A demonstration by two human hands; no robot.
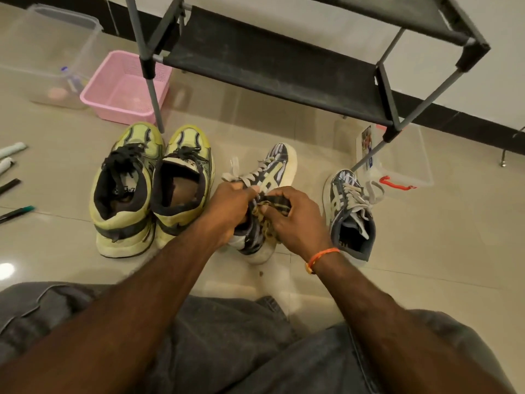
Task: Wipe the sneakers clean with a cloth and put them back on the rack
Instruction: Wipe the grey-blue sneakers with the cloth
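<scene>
On the tiled floor [369, 265], below the rack's front edge, the left hand [230, 209] grips the dark striped sneaker [272, 172], its long axis pointing toward the rack [272, 69]. The right hand [295, 214] pinches a checked cloth [272, 203] against its upper; the matching sneaker [349, 211] stands just right.

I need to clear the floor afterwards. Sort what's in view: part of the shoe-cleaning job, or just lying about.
Job:
dark sneaker, gripped by the left hand
cloth, held by the right hand
second dark sneaker
yellow sneakers
rack

Lying about:
pink basket
clear tubs
pens
rolled cloths
</scene>
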